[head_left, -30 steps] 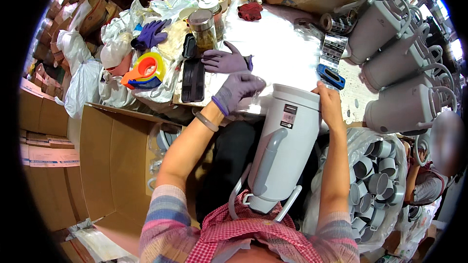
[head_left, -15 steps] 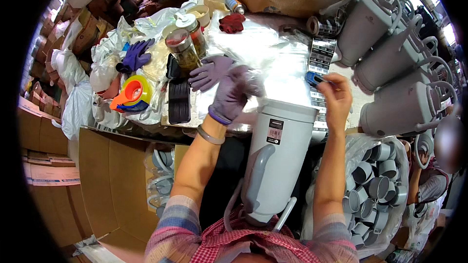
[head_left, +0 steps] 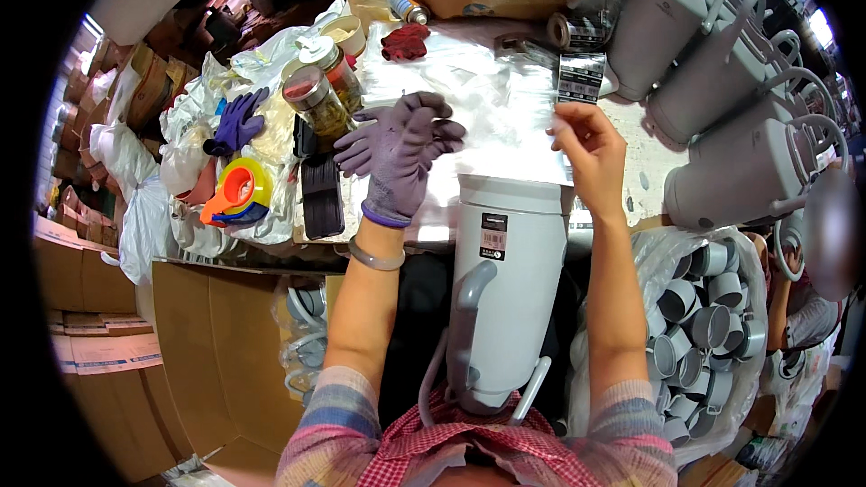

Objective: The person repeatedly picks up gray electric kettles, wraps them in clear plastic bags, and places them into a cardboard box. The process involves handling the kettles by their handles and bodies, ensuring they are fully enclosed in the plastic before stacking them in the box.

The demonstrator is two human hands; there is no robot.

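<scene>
A tall grey plastic container (head_left: 505,307) with tubular handles and a label rests on my lap, leaning toward the table. My left hand (head_left: 406,153), in a purple glove, is raised above its upper left, fingers bent but apart, beside a loose purple glove (head_left: 359,144) on the table. My bare right hand (head_left: 586,149) is above the container's upper right, thumb and forefinger pinched close; what they hold, if anything, is too small to tell. Behind it lies a strip of black-and-white labels (head_left: 580,77). Clear plastic bags (head_left: 496,90) cover the middle of the table.
Similar grey containers (head_left: 722,176) line the right. A bag of grey cups (head_left: 708,329) is below them, beside a co-worker's arm (head_left: 780,307). Glass jars (head_left: 316,104), a tape dispenser (head_left: 236,188) and a black tray (head_left: 322,198) are left. An open carton (head_left: 207,352) is lower left.
My right hand left the container's rim, reached toward the labels and is now slightly left and higher. My left hand shifted left and up. The container stands more centred, with less tilt.
</scene>
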